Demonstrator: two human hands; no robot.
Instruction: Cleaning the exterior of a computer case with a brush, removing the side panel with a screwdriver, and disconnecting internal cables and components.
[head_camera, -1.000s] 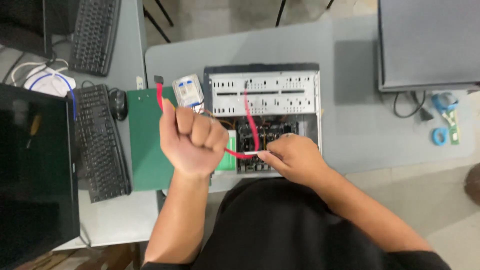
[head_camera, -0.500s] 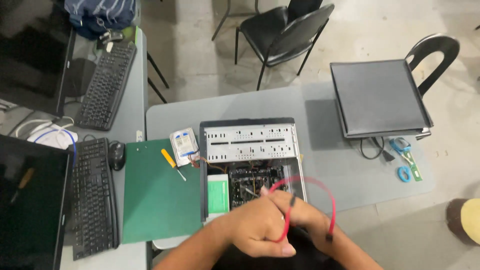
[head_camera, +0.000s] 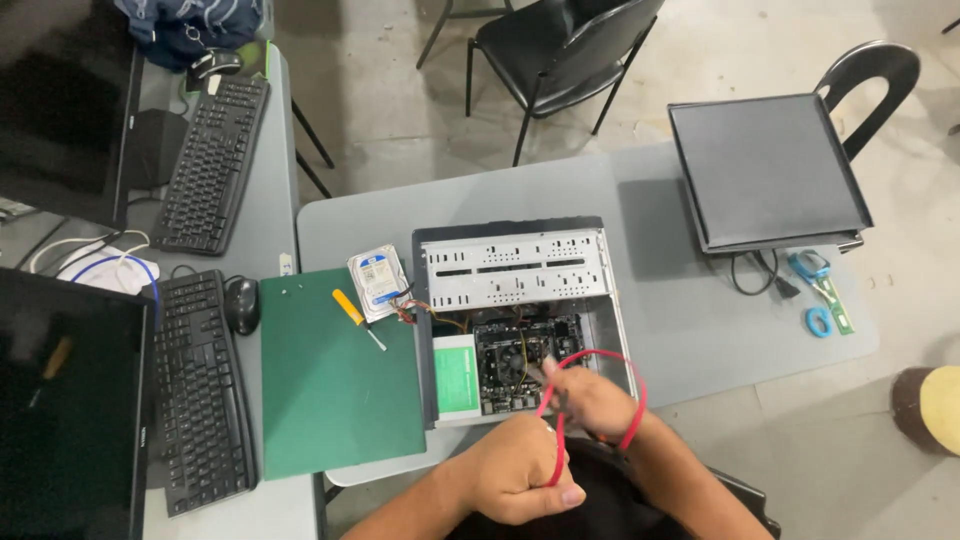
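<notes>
Your grey table (head_camera: 680, 330) carries: open PC case (head_camera: 520, 320), green mat (head_camera: 335, 375) with screwdriver (head_camera: 355, 315), hard drive (head_camera: 378, 283), case panel (head_camera: 765, 170), cable (head_camera: 755, 272). Left desk (head_camera: 275, 180): two keyboards (head_camera: 205, 165), mouse (head_camera: 241, 304), monitors (head_camera: 65, 400).

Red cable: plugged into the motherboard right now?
No: the red cable loops free between the left hand and right hand above the open case.
</notes>
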